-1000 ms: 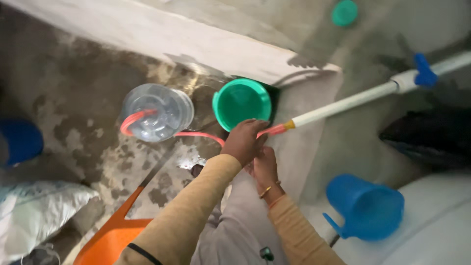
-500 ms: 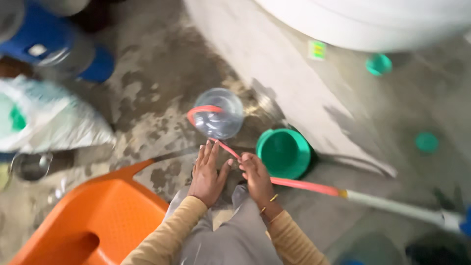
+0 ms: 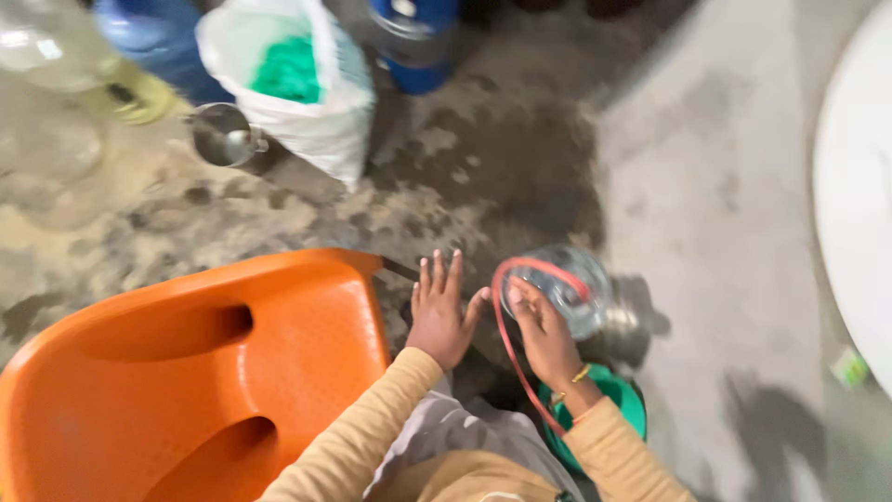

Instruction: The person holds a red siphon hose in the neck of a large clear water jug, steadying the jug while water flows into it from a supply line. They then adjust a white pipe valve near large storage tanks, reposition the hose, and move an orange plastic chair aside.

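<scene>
My left hand (image 3: 439,314) is spread flat with its fingers apart and holds nothing, just right of the orange chair's edge. My right hand (image 3: 542,333) is open too, its fingertips against a thin red hose (image 3: 509,358). The hose loops out of a clear round bottle (image 3: 569,286) lying on the wet floor and runs down past my wrist. A green basin (image 3: 618,395) sits partly hidden under my right forearm.
An orange plastic chair (image 3: 186,372) fills the lower left. Farther off stand a white sack with green contents (image 3: 302,79), a metal cup (image 3: 223,135), blue drums (image 3: 413,37) and a clear bottle (image 3: 42,42). A large white tank edge (image 3: 859,195) curves along the right.
The view has swung left and the orange chair has come in. My left hand let go of the hose end and opened; both hands now sit beside the clear bottle.
</scene>
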